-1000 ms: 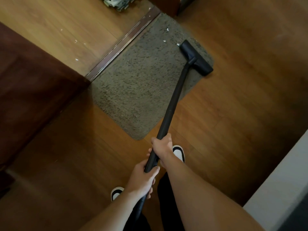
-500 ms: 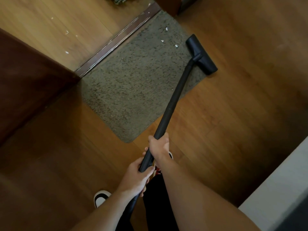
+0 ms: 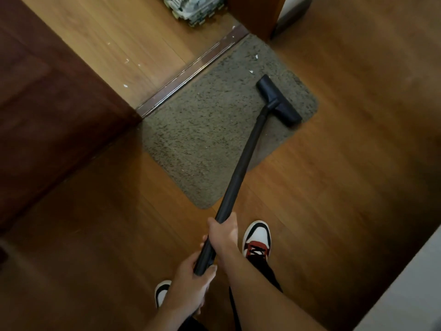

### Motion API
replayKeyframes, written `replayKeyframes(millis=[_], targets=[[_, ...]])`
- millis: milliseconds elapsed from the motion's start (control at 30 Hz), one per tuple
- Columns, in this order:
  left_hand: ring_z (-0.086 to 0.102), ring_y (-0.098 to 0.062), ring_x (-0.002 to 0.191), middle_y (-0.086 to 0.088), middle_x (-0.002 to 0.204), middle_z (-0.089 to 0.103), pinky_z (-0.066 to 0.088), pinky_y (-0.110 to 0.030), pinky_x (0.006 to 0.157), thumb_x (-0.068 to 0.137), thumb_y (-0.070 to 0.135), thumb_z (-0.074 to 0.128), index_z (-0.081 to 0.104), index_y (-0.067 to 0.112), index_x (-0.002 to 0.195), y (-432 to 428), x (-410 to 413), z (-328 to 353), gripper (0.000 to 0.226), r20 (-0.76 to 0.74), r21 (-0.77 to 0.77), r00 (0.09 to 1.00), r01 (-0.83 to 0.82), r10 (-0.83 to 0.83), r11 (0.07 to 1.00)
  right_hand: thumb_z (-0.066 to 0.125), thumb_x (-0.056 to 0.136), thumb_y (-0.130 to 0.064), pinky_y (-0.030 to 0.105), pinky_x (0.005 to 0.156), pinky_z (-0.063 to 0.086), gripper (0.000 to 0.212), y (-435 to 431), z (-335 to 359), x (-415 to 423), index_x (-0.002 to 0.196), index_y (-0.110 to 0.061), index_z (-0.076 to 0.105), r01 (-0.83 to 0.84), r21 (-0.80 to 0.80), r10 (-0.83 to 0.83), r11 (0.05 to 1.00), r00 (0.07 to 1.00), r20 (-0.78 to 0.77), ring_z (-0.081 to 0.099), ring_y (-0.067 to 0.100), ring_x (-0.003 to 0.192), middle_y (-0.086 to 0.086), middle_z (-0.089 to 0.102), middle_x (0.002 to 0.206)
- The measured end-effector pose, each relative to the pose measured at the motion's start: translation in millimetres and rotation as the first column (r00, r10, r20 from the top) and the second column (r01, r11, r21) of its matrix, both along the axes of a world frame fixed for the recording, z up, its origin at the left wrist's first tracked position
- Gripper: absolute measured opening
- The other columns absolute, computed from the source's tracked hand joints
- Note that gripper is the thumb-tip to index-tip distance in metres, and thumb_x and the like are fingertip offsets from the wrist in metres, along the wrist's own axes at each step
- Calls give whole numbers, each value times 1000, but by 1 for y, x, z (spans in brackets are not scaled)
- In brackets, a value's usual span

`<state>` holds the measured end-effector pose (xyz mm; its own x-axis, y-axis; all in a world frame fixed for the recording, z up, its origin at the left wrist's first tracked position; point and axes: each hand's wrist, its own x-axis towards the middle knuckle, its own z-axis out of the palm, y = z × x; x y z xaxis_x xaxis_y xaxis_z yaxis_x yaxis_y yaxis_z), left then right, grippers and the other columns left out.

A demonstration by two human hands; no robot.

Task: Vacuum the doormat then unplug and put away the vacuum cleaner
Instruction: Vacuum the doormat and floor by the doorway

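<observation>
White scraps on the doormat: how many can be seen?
2. The far scrap lies near the doormat corner by the threshold; the near scrap sits just ahead of the vacuum head. Others may hide under it.

Lower end of wand (image 3: 241, 168) disappears under left hand (image 3: 191, 283). Left shoe (image 3: 162, 292) is mostly behind the left forearm. Grey-white patterned pile (image 3: 193, 8) is cropped by the top edge, can't ID. White specks (image 3: 251, 71) on doormat (image 3: 202, 139) are too small to tell.

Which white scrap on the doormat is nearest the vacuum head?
The lower scrap, just above the vacuum head; the other scrap lies farther up the doormat.
</observation>
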<state>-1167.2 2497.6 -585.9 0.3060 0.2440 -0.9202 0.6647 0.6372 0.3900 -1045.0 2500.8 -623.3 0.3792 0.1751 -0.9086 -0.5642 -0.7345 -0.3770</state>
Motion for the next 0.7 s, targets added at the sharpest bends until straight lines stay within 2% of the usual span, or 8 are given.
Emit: replayKeyframes(millis=[100,167,233,333,433,500,600,700], targets=[[62,-17,66,-3,75,65,45,-23,61,96,22,65,60,36,114,0,-37,3,23,-71,6,997,-29,29,1000,58,97,-8,33,46,53,24,0,3,-39,108,-18,39,-17,8,17,1000,999,-36,53,21,46,15,52,82],[67,-20,85,-3,94,71,49,-25,70,95,24,67,58,33,118,-1,-59,5,27,-121,10,992,-38,39,999,58,97,-8,32,46,53,25,-1,6,-63,108,-17,38,-29,36,31,999,998,-53,53,20,45,14,51,81],[66,-21,91,-4,102,69,49,-25,70,95,21,67,55,33,114,0,-73,9,25,-137,19,988,-65,67,998,57,96,-8,33,46,53,24,1,7,-81,106,-17,37,-44,52,47,998,997,-56,52,19,44,13,52,79],[63,-20,74,-7,89,68,45,-26,63,94,24,67,59,35,108,4,-87,10,19,-134,32,988,-78,82,996,57,97,-9,32,45,52,23,7,8,-94,106,-17,37,-57,59,60,997,997,-56,53,18,44,14,53,78],[56,-17,60,-3,69,60,42,-28,61,95,24,66,66,27,112,4,-86,8,18,-95,23,992,-77,79,997,57,97,-9,31,45,52,24,13,7,-90,108,-16,38,-95,54,97,994,995,-39,54,17,43,13,54,83],[51,-17,54,-1,58,53,40,-28,58,96,23,64,68,22,108,4,-76,9,13,-69,34,995,-75,77,997,58,97,-10,30,45,52,25,17,5,-79,112,-17,39,-126,39,127,991,991,-39,55,16,43,13,55,85],[43,-16,46,-3,54,45,38,-22,47,98,20,61,64,7,100,7,-54,10,13,-51,53,993,-102,104,993,59,98,-12,32,47,54,29,26,0,-59,117,-18,38,-173,39,174,984,984,-42,56,17,44,14,57,86],[40,-16,42,-1,50,43,36,-20,43,98,18,61,59,5,89,16,-32,7,16,-32,78,993,-112,115,991,59,98,-12,34,48,55,32,37,-5,-39,121,-19,37,-189,44,190,981,981,-30,57,19,45,13,57,83]])
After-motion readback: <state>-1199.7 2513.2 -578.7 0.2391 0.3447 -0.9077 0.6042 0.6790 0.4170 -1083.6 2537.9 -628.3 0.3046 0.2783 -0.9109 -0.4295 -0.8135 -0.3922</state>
